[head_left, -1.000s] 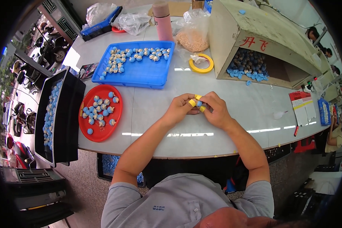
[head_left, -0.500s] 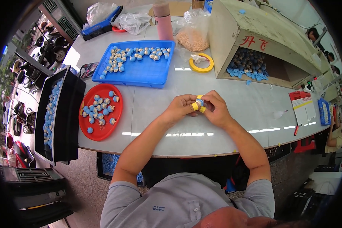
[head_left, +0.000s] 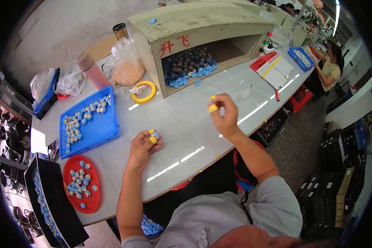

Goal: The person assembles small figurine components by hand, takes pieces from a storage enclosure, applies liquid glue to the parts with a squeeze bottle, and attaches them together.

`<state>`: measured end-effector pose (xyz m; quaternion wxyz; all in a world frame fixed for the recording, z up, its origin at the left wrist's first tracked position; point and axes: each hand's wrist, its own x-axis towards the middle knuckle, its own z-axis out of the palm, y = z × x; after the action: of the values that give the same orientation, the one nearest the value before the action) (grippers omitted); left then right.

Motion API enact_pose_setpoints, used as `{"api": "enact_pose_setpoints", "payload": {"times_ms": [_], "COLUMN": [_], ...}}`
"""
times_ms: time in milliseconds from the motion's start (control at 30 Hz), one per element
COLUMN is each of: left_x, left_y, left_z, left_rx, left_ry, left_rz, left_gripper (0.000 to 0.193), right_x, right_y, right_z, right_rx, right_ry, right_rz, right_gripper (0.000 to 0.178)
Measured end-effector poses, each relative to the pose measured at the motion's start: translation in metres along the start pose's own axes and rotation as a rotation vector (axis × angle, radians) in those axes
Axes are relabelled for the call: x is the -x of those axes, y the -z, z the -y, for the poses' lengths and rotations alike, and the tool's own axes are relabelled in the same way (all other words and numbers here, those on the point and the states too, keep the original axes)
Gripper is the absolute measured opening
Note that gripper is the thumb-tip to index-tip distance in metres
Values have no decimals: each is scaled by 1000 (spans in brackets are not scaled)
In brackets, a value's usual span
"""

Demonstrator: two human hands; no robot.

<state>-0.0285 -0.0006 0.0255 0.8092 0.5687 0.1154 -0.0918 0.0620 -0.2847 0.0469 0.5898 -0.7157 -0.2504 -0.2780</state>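
Between thumb and fingers, my left hand (head_left: 141,149) pinches a small blue-and-white round piece (head_left: 155,135) above the grey table (head_left: 182,120). Yellow tape wraps the fingertips of both hands. My right hand (head_left: 225,115) is raised over the table to the right, in front of a beige box. Its thumb and forefinger are apart and I see nothing held between them. Blue and dark small pieces (head_left: 190,66) are heaped in the mouth of the beige box (head_left: 202,35). Similar blue-and-cream balls lie in the blue tray (head_left: 93,134) and on the red plate (head_left: 89,205).
A yellow tape roll (head_left: 144,99), a bag of beige bits (head_left: 128,74) and a pink bottle (head_left: 94,73) stand behind the tray. At the left is a black bin (head_left: 56,194) of blue pieces. Papers (head_left: 273,70) and a red cutter (head_left: 277,95) lie right. A co-worker (head_left: 328,70) sits far right.
My hands have come apart: the right has moved away to the right and its fingers have parted, while the left keeps the small piece. The view has turned rightward.
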Motion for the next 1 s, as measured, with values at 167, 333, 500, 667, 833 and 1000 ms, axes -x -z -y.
{"api": "enact_pose_setpoints", "payload": {"times_ms": [167,333,500,667,833,1000], "left_x": [-7,-5,-4,-11,-8,-9], "left_y": [-13,-7,-4,-3,0,3], "left_z": [5,9,6,11,4,5], "left_rx": [35,3,-42,-51,-72,-101], "left_ry": [61,52,67,47,85,48], "left_rz": [16,64,66,117,82,22], "left_gripper": [27,28,31,31,33,32], "right_x": [18,-4,-6,-2,-4,15], "right_y": [111,131,120,34,-48,-79], "right_z": [-62,-90,-125,-64,17,15], "right_rx": [715,946,735,17,-43,-214], "right_ry": [-234,-431,-537,-472,-331,-185], "right_rz": [-357,-102,-42,214,650,556], "right_gripper": [52,54,34,24,24,29]}}
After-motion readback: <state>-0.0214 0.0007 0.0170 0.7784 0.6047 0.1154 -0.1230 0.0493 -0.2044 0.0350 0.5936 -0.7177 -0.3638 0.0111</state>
